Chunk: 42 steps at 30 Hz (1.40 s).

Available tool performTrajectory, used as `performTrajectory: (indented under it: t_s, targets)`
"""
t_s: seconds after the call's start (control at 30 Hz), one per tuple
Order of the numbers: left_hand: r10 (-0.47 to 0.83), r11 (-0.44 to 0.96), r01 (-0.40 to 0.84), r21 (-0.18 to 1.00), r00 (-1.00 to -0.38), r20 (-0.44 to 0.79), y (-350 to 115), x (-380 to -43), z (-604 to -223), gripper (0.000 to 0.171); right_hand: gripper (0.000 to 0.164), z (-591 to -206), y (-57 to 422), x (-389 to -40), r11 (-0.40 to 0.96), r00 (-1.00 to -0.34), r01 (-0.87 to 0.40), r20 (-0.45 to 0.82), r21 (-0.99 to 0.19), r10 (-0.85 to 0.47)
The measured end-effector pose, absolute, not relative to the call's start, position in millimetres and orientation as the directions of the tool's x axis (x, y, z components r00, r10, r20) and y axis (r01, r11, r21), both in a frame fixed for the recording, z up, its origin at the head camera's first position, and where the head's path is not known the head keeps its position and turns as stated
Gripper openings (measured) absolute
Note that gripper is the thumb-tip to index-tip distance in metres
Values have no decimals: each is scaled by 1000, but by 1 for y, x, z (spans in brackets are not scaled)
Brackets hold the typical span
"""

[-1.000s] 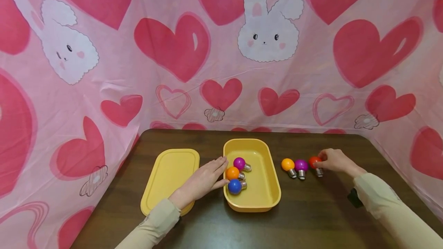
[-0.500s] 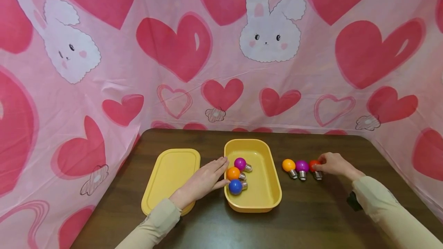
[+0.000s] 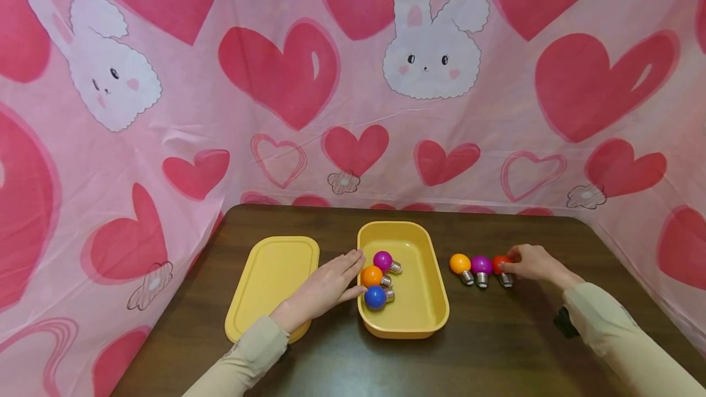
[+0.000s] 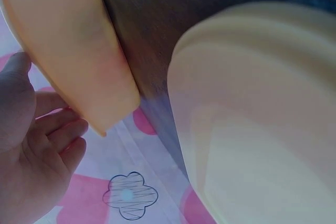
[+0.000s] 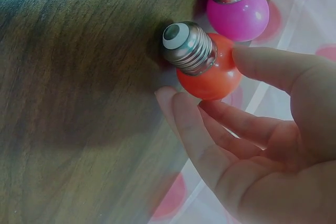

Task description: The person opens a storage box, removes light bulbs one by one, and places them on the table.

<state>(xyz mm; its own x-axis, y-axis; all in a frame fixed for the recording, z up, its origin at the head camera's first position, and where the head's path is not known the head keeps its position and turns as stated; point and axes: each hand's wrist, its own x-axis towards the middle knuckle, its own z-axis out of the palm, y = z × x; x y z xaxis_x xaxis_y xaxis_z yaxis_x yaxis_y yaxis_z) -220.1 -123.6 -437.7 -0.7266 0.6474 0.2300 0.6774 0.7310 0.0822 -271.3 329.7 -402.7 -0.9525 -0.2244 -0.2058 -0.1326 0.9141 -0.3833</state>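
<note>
My left hand [image 3: 324, 283] lies with fairly straight fingers against the left rim of a yellow plastic box [image 3: 416, 317]. In the left wrist view its thumb [image 4: 19, 64] and fingertips touch the box wall [image 4: 79, 35]. Inside the box, a purple light bulb [image 3: 382, 260], an orange one [image 3: 372, 276] and a blue one [image 3: 375, 298] lie along the left side. My right hand [image 3: 535, 262] pinches a red light bulb [image 5: 210, 80] between thumb and fingers, its metal screw base facing me. Beside it on the table are a purple bulb [image 3: 482, 264] and a yellow-orange bulb [image 3: 460, 263].
The box's flat yellow lid [image 3: 270, 287] lies left of it, partly under my left forearm in the head view. A dark wooden table [image 3: 469, 360] carries everything. Pink cloth with hearts and rabbits [image 3: 353, 97] hangs behind and at both sides.
The red bulb has shifted a little left with my right hand and now sits right beside the purple bulb. My left hand keeps its place at the box.
</note>
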Motion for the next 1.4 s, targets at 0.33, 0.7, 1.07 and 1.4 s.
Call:
performTrajectory:
  t_s: [0.33,0.7,1.07,1.4]
  targets:
    - [643,737,669,94,-737,209,-123,-219,-438,66,45,-399,327,-270,922,-952,-117,-223,-369,-210]
    - [646,732,674,101,-734,210,-123,-218,-437,67,44,-391,332,-269,920,-958,-198,-132,-339,-254]
    - [642,729,675,114,-732,226,-124,-218,-438,67,41,-375,328,-269,916,-958,-266,-28,-302,-287]
    - [645,724,679,119,-728,233,-124,-220,-439,66,34,-362,304,-270,890,-940,-338,59,-306,-336]
